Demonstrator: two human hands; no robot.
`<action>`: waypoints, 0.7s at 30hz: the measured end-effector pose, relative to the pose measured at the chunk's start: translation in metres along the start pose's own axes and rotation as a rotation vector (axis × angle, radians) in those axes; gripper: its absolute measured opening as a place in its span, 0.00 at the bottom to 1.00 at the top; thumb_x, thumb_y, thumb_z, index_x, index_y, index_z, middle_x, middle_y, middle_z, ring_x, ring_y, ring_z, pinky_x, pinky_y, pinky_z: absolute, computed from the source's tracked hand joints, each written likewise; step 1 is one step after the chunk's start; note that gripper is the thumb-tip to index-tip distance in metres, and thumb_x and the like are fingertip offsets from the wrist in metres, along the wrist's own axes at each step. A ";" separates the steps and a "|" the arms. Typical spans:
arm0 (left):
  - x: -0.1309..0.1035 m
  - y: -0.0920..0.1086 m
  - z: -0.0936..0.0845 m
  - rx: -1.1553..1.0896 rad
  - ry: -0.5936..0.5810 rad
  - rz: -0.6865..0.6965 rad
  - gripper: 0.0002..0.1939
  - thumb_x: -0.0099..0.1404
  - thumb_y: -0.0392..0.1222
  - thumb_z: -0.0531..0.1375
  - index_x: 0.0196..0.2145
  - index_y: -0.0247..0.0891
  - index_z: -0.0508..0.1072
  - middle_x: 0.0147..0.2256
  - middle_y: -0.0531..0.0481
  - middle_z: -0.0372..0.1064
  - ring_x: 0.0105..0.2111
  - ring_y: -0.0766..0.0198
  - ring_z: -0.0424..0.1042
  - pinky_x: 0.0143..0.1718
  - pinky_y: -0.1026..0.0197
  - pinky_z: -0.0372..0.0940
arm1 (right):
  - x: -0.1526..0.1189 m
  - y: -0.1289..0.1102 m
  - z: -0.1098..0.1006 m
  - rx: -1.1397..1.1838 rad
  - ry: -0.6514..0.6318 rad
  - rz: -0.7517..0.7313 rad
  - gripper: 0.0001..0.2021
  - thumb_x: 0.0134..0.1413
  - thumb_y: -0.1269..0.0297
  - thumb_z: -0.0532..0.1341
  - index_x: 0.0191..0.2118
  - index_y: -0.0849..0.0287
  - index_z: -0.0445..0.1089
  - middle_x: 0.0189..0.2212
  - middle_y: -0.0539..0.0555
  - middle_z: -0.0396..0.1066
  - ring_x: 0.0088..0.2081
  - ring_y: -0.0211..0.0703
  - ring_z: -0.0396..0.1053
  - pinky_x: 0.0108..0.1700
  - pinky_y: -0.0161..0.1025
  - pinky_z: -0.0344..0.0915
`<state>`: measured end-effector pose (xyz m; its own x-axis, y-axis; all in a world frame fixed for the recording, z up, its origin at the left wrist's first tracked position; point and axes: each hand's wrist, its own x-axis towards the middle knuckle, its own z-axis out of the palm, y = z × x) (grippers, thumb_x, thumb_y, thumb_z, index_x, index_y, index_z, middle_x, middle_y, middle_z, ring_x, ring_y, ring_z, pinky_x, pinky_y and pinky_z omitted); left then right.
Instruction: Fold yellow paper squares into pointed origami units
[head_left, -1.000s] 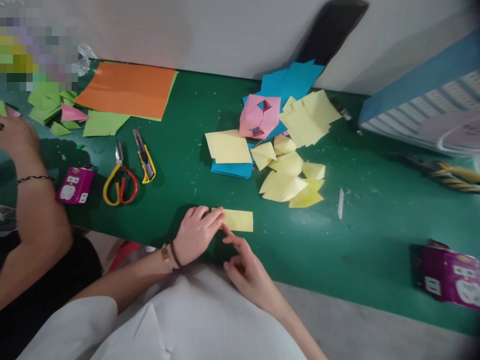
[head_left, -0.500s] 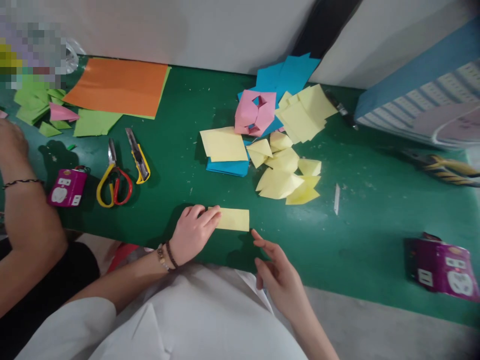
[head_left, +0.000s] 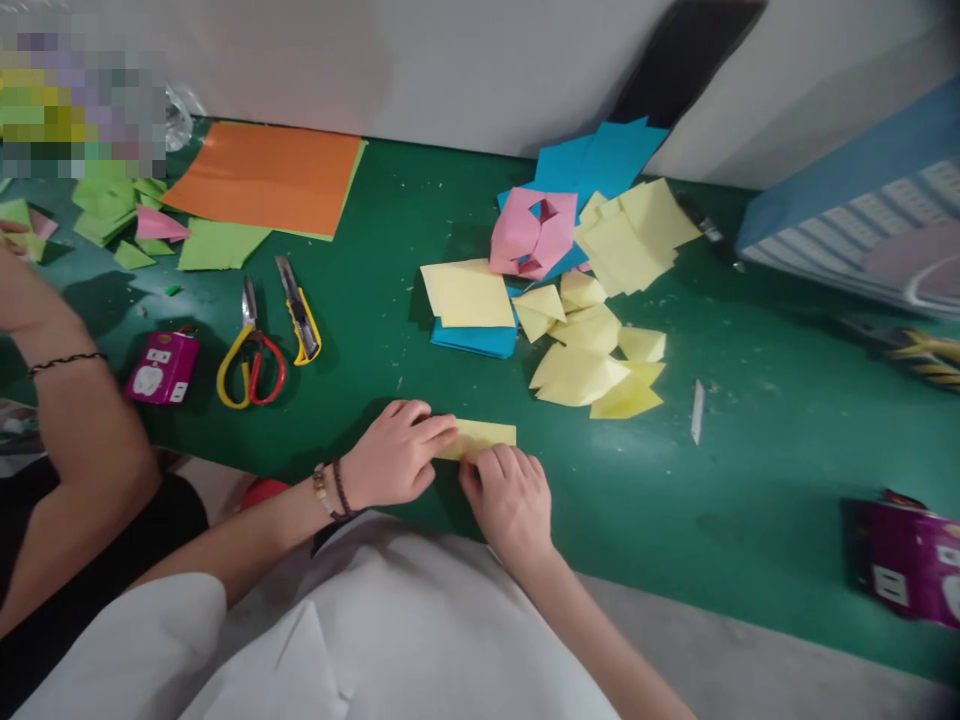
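A folded strip of pale yellow paper (head_left: 486,434) lies on the green table near its front edge. My left hand (head_left: 396,452) is closed over the strip's left end, fingertips pressed onto it. On the strip's near edge, right of centre, rest the curled fingers and thumb of my right hand (head_left: 511,500), gripping it there. Part of the paper is hidden beneath both hands. Beyond it are folded yellow paper pieces (head_left: 577,372) and a yellow square sheet (head_left: 469,293) lying over blue paper (head_left: 474,340).
Scissors (head_left: 251,365), a yellow utility knife (head_left: 301,325) and a purple box (head_left: 163,367) lie left. Orange paper (head_left: 266,178) is behind them. A pink folded paper form (head_left: 532,233) stands at the back. A co-worker's arm (head_left: 82,390) reaches in at left.
My right hand has moved left and up onto the paper strip, its fingers now curled on the near edge. My left hand stays on the left end. The view has shifted slightly left.
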<state>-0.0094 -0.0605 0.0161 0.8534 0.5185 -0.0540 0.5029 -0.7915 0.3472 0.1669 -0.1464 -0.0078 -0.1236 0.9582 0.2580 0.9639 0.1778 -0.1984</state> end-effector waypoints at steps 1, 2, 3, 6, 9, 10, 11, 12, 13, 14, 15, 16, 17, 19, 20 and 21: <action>0.000 0.000 0.000 -0.006 -0.010 0.001 0.25 0.60 0.34 0.55 0.56 0.38 0.68 0.56 0.44 0.65 0.49 0.52 0.60 0.48 0.48 0.60 | 0.001 -0.004 0.001 0.015 0.000 -0.017 0.13 0.63 0.68 0.54 0.26 0.57 0.64 0.22 0.50 0.61 0.28 0.41 0.58 0.32 0.40 0.50; 0.000 -0.001 -0.001 -0.008 -0.020 0.003 0.25 0.60 0.34 0.55 0.56 0.38 0.68 0.56 0.44 0.65 0.49 0.52 0.60 0.48 0.48 0.60 | 0.003 -0.008 0.002 0.033 -0.002 -0.033 0.13 0.63 0.68 0.53 0.26 0.57 0.64 0.22 0.50 0.62 0.28 0.41 0.58 0.32 0.40 0.50; 0.000 -0.001 -0.001 -0.009 -0.025 0.004 0.25 0.60 0.34 0.55 0.56 0.38 0.68 0.56 0.44 0.65 0.49 0.52 0.60 0.48 0.48 0.60 | 0.005 -0.013 0.004 0.053 -0.005 -0.045 0.13 0.64 0.68 0.53 0.27 0.57 0.65 0.22 0.50 0.62 0.28 0.41 0.58 0.32 0.40 0.50; 0.000 -0.001 -0.002 -0.003 -0.023 0.004 0.22 0.64 0.33 0.53 0.56 0.38 0.69 0.56 0.45 0.66 0.49 0.53 0.60 0.48 0.49 0.60 | 0.010 -0.025 0.009 0.108 -0.010 -0.060 0.14 0.65 0.69 0.51 0.27 0.58 0.65 0.23 0.51 0.65 0.27 0.41 0.59 0.32 0.41 0.50; 0.001 -0.002 -0.003 -0.010 -0.016 -0.005 0.20 0.65 0.33 0.53 0.54 0.39 0.69 0.56 0.49 0.66 0.49 0.55 0.60 0.47 0.51 0.59 | 0.011 -0.030 0.007 0.151 -0.020 -0.077 0.14 0.65 0.69 0.52 0.26 0.57 0.65 0.23 0.51 0.67 0.27 0.41 0.63 0.31 0.40 0.53; 0.001 -0.002 -0.003 -0.014 -0.017 -0.007 0.20 0.66 0.33 0.53 0.54 0.39 0.69 0.57 0.50 0.66 0.49 0.55 0.60 0.47 0.51 0.59 | 0.009 -0.029 0.003 0.193 -0.029 -0.075 0.12 0.64 0.68 0.53 0.29 0.57 0.66 0.25 0.51 0.70 0.28 0.41 0.65 0.32 0.40 0.56; 0.001 -0.002 -0.003 -0.016 -0.017 -0.009 0.19 0.66 0.34 0.53 0.54 0.39 0.69 0.57 0.50 0.65 0.49 0.55 0.60 0.47 0.51 0.59 | 0.006 -0.027 -0.001 0.246 -0.040 -0.061 0.09 0.64 0.67 0.53 0.33 0.58 0.67 0.28 0.52 0.72 0.30 0.41 0.68 0.33 0.39 0.59; 0.001 -0.002 -0.002 -0.017 -0.016 -0.011 0.19 0.66 0.34 0.53 0.54 0.39 0.69 0.57 0.50 0.65 0.49 0.55 0.60 0.47 0.52 0.59 | 0.002 -0.024 -0.006 0.337 -0.061 -0.023 0.06 0.63 0.67 0.54 0.39 0.58 0.68 0.34 0.53 0.75 0.33 0.40 0.70 0.35 0.38 0.62; 0.001 -0.002 -0.002 -0.017 -0.013 -0.013 0.19 0.67 0.35 0.53 0.54 0.39 0.69 0.57 0.50 0.65 0.49 0.55 0.60 0.47 0.52 0.59 | -0.004 -0.020 -0.011 0.441 -0.080 0.029 0.07 0.63 0.67 0.55 0.44 0.58 0.67 0.40 0.55 0.76 0.36 0.40 0.72 0.36 0.36 0.65; 0.001 -0.002 -0.001 -0.015 -0.008 -0.016 0.18 0.68 0.36 0.53 0.54 0.40 0.69 0.57 0.50 0.66 0.49 0.56 0.60 0.46 0.52 0.59 | -0.009 -0.016 -0.016 0.515 -0.113 0.100 0.08 0.63 0.67 0.55 0.46 0.57 0.66 0.44 0.55 0.76 0.34 0.38 0.73 0.35 0.35 0.67; 0.001 -0.002 -0.001 -0.013 0.000 -0.019 0.17 0.70 0.38 0.52 0.54 0.40 0.69 0.56 0.49 0.66 0.49 0.56 0.60 0.47 0.52 0.59 | -0.014 -0.013 -0.020 0.583 -0.167 0.165 0.09 0.62 0.67 0.55 0.47 0.55 0.66 0.48 0.56 0.75 0.28 0.35 0.72 0.32 0.34 0.68; 0.001 -0.002 0.000 -0.008 0.007 -0.024 0.16 0.71 0.39 0.52 0.54 0.41 0.69 0.56 0.49 0.66 0.49 0.56 0.60 0.47 0.52 0.59 | -0.019 -0.010 -0.024 0.647 -0.219 0.215 0.10 0.62 0.67 0.55 0.48 0.54 0.65 0.50 0.56 0.74 0.24 0.33 0.70 0.29 0.34 0.68; 0.001 -0.002 0.001 -0.003 0.013 -0.028 0.16 0.71 0.41 0.52 0.54 0.41 0.69 0.56 0.49 0.67 0.49 0.57 0.60 0.47 0.52 0.59 | -0.023 -0.008 -0.026 0.700 -0.270 0.252 0.10 0.61 0.67 0.55 0.48 0.54 0.64 0.52 0.56 0.72 0.21 0.32 0.67 0.26 0.34 0.68; 0.001 -0.002 0.002 0.008 0.025 -0.028 0.15 0.72 0.42 0.53 0.53 0.42 0.70 0.55 0.50 0.68 0.48 0.57 0.60 0.47 0.53 0.59 | -0.029 -0.007 -0.027 0.781 -0.340 0.292 0.11 0.60 0.67 0.55 0.48 0.54 0.64 0.55 0.57 0.71 0.18 0.30 0.64 0.24 0.34 0.68; 0.001 -0.002 0.002 0.014 0.029 -0.028 0.15 0.71 0.43 0.53 0.53 0.42 0.70 0.55 0.50 0.68 0.48 0.57 0.60 0.47 0.53 0.58 | -0.030 -0.007 -0.027 0.805 -0.357 0.307 0.11 0.59 0.67 0.55 0.48 0.54 0.64 0.55 0.57 0.70 0.17 0.30 0.63 0.23 0.34 0.67; 0.001 -0.002 0.003 0.019 0.033 -0.026 0.15 0.71 0.43 0.54 0.53 0.42 0.70 0.55 0.51 0.68 0.48 0.57 0.60 0.47 0.53 0.58 | -0.031 -0.007 -0.027 0.817 -0.361 0.324 0.11 0.59 0.67 0.54 0.48 0.54 0.64 0.56 0.58 0.69 0.16 0.29 0.62 0.22 0.34 0.67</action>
<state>-0.0094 -0.0595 0.0128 0.8351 0.5491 -0.0318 0.5277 -0.7835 0.3281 0.1701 -0.1834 0.0108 -0.0768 0.9755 -0.2063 0.5174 -0.1379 -0.8446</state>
